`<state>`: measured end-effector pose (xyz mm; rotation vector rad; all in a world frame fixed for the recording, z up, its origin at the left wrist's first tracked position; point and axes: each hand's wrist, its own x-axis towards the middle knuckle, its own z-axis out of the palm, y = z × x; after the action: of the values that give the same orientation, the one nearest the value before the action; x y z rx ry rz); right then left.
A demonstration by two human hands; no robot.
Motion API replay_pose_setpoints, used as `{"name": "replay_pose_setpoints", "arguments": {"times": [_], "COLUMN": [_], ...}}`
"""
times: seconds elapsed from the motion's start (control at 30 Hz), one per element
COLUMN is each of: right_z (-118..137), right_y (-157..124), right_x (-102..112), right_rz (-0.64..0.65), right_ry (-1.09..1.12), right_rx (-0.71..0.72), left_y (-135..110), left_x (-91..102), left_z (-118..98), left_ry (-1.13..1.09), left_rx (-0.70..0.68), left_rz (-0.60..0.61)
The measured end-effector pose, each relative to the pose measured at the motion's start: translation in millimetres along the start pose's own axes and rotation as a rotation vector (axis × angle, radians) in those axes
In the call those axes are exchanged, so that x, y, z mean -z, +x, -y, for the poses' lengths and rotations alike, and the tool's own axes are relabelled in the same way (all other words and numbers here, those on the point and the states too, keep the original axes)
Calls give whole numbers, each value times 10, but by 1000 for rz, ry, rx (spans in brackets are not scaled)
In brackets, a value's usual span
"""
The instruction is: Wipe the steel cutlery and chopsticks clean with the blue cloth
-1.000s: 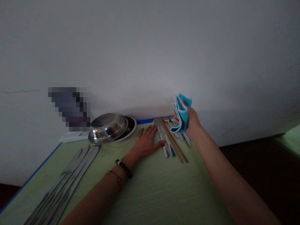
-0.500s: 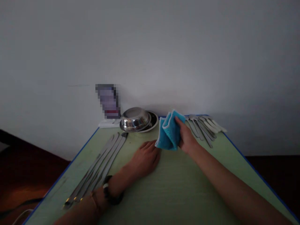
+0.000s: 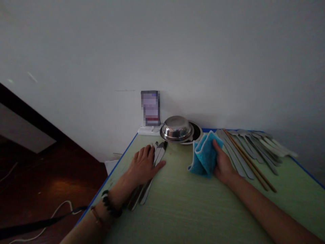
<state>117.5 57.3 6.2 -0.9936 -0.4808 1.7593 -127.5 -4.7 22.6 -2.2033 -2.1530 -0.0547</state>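
My left hand (image 3: 142, 166) lies over a row of long metal utensils (image 3: 145, 195) on the left of the table, its thumb held apart and its fingertips at their far part. Whether any finger curls round one of them is hidden. In my right hand (image 3: 224, 166) is a folded blue cloth (image 3: 204, 156) with a pale edge, pinched near its right side above the table. Just right of the cloth, a pair of brown chopsticks (image 3: 250, 162) and several pieces of metal cutlery (image 3: 265, 156) lie in a slanted row.
At the back, an upturned shiny metal bowl (image 3: 177, 128) rests partly over a dark-centred dish (image 3: 196, 130). A blurred-out upright device (image 3: 151, 108) leans on a white stand (image 3: 148, 130) near the wall. The pale green table (image 3: 182, 210) has a blue edge; a cable (image 3: 54, 213) hangs at left.
My left hand has moved left from the table's middle onto the long utensils. The view has turned left. The cloth stays in my right hand, and brown chopsticks now show beside it.
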Motion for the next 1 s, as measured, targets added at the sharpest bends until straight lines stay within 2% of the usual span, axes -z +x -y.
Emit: {"name": "replay_pose_setpoints", "arguments": {"times": [0.17, 0.3, 0.47, 0.57, 0.67, 0.73, 1.0], "right_z": [-37, -45, -45, -38, -30, -27, -50], "right_y": [-24, -38, -39, -34, -31, -35, -56], "right_x": [13, 24, 45, 48, 41, 31, 23], "right_rz": [18, -18, 13, 17, -1, -11, -17], "right_ry": [-15, -30, -42, -50, -48, -55, -77], "right_rx": [12, 13, 26, 11, -8, -10, 18], "left_y": [21, 97, 121, 52, -11, -23, 26], "left_x": [-54, -47, -3, 59, 117, 137, 144], "left_z": [29, 63, 153, 208, 246, 243, 176], "left_ry": [67, 80, 58, 72, 92, 97, 59], "left_rx": [-19, 9, -18, 89, 195, 166, 98], "left_rz": [-9, -20, 3, 10, 152, 204, 152]}}
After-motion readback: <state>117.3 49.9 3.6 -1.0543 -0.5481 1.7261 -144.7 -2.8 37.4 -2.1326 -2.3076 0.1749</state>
